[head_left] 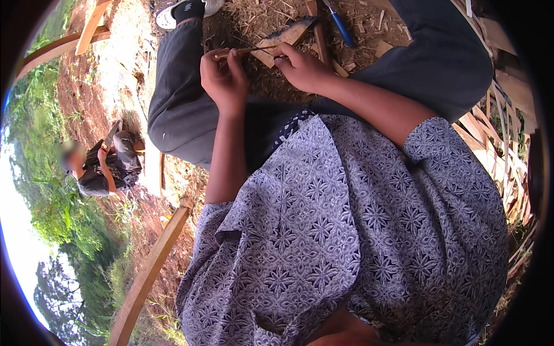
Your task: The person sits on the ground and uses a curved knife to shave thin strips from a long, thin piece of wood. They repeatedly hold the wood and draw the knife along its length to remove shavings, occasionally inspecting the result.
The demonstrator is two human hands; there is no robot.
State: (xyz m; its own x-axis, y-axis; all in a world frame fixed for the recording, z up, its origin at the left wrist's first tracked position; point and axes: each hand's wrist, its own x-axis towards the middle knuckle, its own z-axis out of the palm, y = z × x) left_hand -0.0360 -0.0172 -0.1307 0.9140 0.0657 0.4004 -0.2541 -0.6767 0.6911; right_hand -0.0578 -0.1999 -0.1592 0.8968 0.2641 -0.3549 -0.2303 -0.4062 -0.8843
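Note:
A thin light-brown wooden stick (245, 51) lies across both my hands, above the ground between my bent legs. My left hand (224, 78) is closed round its left end, the thumb pressed up against it. Toward the stick's right end, the fingers of my right hand (301, 68) are pinched together; that end looks thin and dark, and its tip is hidden. Just beyond my right hand lies a flat piece of wood (293, 36) with a blackened edge. A tool with a blue handle (343, 30) rests on the ground to its right.
A narrow wooden bar (321, 40) stands beyond my right wrist. Wood shavings (254, 14) litter the ground. Split wood strips (487, 135) are heaped at the right. At the left, a wooden beam (147, 277) slants past me, and another person (118, 161) sits farther off.

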